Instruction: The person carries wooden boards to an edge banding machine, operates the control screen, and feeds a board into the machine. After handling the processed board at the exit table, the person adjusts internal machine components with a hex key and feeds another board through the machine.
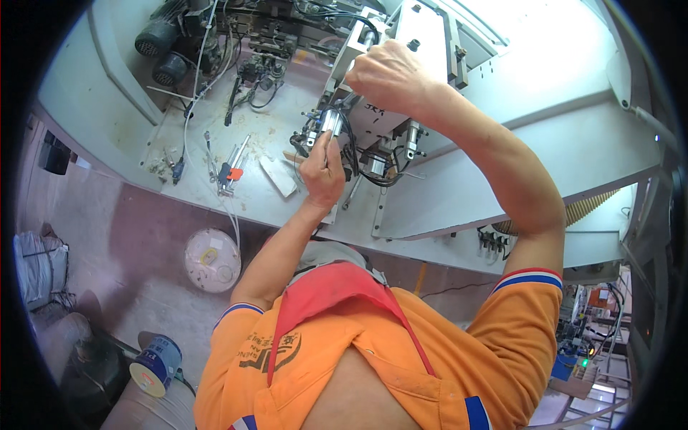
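My left hand [324,174] is closed, thumb and fingers pinching the lower end of a silver metal cylinder [331,120] that looks like a small pneumatic actuator. Black cables [350,140] curve down beside it. Farther up, my right hand [389,73] forms a fist against the left side of a white machine block [421,30]. Whatever its fingers grip is hidden behind the knuckles. A second silver cylinder [412,140] hangs below the block, to the right of my left hand.
On the white machine bed lie an orange-and-grey tool [233,174], a flat pale block [278,177] and a spanner [352,193]. Motors [159,37] stand at the far left. A slanted white panel [494,165] borders the right. A white bucket [213,259] and a blue can [156,364] are below left.
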`<state>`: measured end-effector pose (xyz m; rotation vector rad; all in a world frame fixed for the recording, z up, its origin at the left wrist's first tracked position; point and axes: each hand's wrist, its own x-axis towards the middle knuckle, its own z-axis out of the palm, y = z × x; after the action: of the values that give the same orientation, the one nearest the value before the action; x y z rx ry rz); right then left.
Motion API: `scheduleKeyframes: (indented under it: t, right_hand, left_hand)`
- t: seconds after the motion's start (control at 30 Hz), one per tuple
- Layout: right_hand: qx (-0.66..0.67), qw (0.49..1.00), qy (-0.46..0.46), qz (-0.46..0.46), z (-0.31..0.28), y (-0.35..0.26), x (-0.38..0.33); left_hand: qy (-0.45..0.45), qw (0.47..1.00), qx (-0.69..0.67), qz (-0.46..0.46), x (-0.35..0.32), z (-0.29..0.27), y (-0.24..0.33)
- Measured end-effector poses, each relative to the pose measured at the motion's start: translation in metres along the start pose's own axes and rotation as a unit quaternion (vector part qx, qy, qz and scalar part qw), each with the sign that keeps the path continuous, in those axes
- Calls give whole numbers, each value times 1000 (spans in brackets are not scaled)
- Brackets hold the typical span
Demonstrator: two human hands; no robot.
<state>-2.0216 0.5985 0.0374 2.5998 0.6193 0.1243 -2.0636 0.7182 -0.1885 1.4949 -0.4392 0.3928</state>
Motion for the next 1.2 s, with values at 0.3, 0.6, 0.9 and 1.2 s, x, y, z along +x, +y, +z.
scheduleKeyframes:
  t: [0.3,0.6,0.9,1.2]
  right_hand:
    - [43,999,-3,-19,0,7,5]
    - [67,998,17,-11,4,8,2]
    - [56,998,-26,1,2,6,1]
    - [40,999,-32,0,0,7,4]
  left_hand:
    - [-100,967,-141,-187,-8,-14,5]
    - [-138,872,-250,-396,5,-32,30]
    - [-317,535,-452,-639,42,-74,19]
    - [-163,352,-619,-683,34,-55,18]
